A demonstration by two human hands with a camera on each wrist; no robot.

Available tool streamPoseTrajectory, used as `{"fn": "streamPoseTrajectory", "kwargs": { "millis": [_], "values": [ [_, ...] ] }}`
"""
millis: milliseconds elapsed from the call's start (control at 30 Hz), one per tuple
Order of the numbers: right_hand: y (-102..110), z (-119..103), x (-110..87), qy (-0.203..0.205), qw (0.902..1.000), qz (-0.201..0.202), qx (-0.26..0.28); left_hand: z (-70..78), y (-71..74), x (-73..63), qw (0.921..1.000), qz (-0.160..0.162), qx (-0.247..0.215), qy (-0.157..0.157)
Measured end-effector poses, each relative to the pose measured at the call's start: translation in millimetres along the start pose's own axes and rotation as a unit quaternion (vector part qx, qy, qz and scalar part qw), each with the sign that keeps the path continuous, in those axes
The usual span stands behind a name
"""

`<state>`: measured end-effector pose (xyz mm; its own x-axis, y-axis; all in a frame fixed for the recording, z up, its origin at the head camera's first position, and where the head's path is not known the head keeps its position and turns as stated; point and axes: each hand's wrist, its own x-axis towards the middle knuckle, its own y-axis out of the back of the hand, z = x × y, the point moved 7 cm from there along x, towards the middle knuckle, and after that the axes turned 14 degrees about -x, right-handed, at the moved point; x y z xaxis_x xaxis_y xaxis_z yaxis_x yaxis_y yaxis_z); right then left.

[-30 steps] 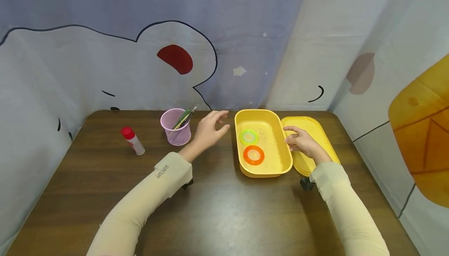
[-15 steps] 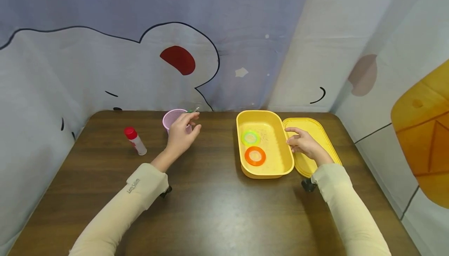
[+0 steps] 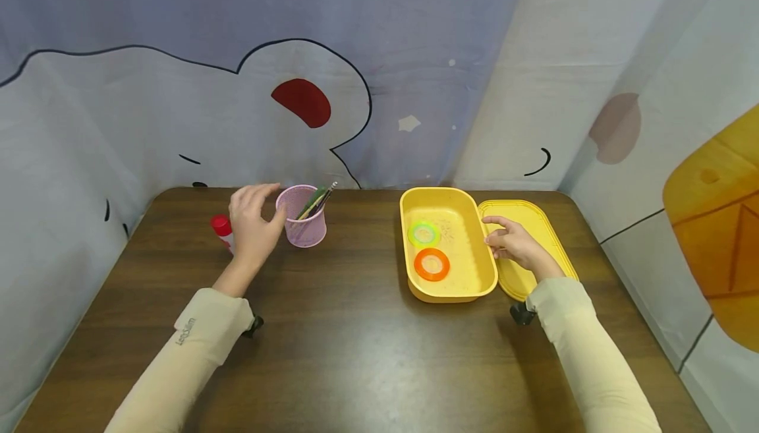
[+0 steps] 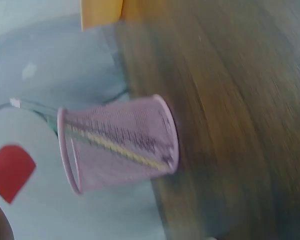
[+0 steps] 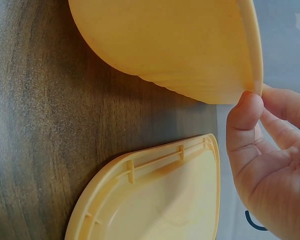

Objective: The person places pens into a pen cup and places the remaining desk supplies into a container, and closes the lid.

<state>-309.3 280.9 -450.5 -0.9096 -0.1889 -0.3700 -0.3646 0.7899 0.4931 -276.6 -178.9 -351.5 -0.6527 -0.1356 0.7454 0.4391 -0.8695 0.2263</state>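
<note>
My left hand (image 3: 253,225) hovers between a red-capped glue stick (image 3: 222,227) and a pink mesh pen cup (image 3: 306,230), fingers spread and holding nothing. It covers the lower part of the glue stick. In the left wrist view the pen cup (image 4: 117,145) shows pencils through its mesh, and only a sliver of the hand appears at the edge. My right hand (image 3: 514,245) pinches the right rim of a yellow plastic box (image 3: 450,298), thumb outside, as the right wrist view shows at the box's rim (image 5: 255,45). Inside the box lie a green ring (image 3: 423,224) and an orange ring (image 3: 420,268).
A yellow lid (image 3: 548,238) lies on the wooden table (image 3: 367,360), right of the box and partly under the right hand. Behind the table's far edge hangs a printed curtain (image 3: 415,70).
My left hand has swept left, from beside the box across the pen cup to the glue stick. The right hand keeps its place on the box rim.
</note>
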Motion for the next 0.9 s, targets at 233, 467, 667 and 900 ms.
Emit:
{"fn": "streamPoseTrajectory", "kwargs": {
  "millis": [233,467,667,900],
  "values": [
    [-1.5,-5.6,-3.9,-0.008,0.9999,-0.006,0.008,-28.6,31.5,-13.8,0.9955,0.053,0.029,0.073],
    [-5.2,-18.8,-13.6,-0.007,0.9999,-0.010,0.004,-55.1,55.4,-30.0,0.9821,0.084,0.032,0.166],
    [-5.5,-21.0,-14.8,-0.005,0.9999,-0.011,0.008,-71.0,65.1,-44.9,0.9696,0.065,0.031,0.234],
    [-5.3,-21.1,-14.8,-0.007,0.9999,-0.010,0.003,-83.0,69.2,-58.5,0.9576,0.032,0.028,0.285]
  ]
}}
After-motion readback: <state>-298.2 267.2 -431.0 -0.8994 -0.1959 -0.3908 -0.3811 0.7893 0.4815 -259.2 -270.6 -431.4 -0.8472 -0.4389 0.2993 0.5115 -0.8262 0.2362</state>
